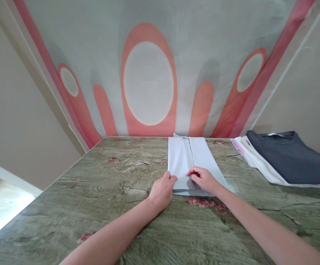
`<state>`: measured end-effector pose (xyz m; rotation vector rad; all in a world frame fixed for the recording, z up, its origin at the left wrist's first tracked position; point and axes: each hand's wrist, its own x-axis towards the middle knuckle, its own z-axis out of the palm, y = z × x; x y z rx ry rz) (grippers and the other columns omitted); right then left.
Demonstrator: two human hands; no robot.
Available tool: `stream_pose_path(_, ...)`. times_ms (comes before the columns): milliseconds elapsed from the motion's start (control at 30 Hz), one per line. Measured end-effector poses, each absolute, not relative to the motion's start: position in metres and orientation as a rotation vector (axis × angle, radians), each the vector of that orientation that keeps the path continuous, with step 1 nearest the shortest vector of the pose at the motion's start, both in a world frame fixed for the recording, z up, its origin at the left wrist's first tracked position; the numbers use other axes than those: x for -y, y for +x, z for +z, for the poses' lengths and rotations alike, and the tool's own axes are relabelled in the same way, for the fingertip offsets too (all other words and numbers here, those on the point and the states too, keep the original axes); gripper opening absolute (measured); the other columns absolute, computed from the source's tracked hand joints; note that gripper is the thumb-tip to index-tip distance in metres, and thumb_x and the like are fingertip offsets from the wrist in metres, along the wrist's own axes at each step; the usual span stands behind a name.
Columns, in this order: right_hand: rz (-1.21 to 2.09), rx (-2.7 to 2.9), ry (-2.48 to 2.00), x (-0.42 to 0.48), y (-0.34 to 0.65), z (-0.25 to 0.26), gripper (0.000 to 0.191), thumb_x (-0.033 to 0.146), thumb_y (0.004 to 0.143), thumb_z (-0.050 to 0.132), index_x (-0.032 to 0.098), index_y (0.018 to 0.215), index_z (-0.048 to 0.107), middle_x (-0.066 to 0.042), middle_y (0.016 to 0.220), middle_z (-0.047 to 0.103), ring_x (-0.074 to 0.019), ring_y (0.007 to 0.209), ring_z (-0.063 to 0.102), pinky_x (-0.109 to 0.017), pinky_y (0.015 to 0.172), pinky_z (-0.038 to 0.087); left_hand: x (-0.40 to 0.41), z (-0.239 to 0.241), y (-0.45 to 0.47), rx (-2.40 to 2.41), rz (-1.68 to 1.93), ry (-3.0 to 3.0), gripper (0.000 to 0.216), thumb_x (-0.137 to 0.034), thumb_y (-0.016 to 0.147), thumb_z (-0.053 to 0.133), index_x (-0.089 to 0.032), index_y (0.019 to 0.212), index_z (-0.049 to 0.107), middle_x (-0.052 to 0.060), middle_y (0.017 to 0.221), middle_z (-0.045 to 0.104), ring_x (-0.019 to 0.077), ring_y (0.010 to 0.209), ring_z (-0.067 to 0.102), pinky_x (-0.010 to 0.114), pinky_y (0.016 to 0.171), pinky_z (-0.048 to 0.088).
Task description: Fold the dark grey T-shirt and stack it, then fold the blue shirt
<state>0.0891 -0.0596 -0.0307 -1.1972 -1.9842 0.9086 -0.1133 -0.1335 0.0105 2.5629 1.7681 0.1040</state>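
A pale blue garment (pixel 186 158), folded into a long narrow strip, lies on the table (pixel 93 191) and runs away from me. My left hand (pixel 162 191) pinches its near left corner with curled fingers. My right hand (pixel 202 179) rests on the near end of the strip, fingers bent and pressed together on the cloth. Both hands sit side by side at the near edge of the garment.
A stack of folded clothes lies at the right: a dark grey garment (pixel 289 158) on top of a white one (pixel 259 162). A hanging cloth with pink ovals and stripes (pixel 149 81) backs the table. The table's left edge drops to the floor (pixel 0 206).
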Motion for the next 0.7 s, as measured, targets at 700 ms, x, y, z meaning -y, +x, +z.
stream_pose_path(700,1.157,2.313,-0.869,0.058,0.11,-0.01,0.017,0.022,0.068,0.06,0.016,0.084,0.064,-0.001,0.077,0.054,-0.0118,0.067,0.049,-0.024,0.063,0.041,0.144,0.037,-0.12,-1.697,-0.249,2.678,0.015,-0.015,0.084,0.044,-0.015,0.096,0.053,0.009,0.092,0.054,0.0219,0.084,0.058,0.033,0.071,0.048)
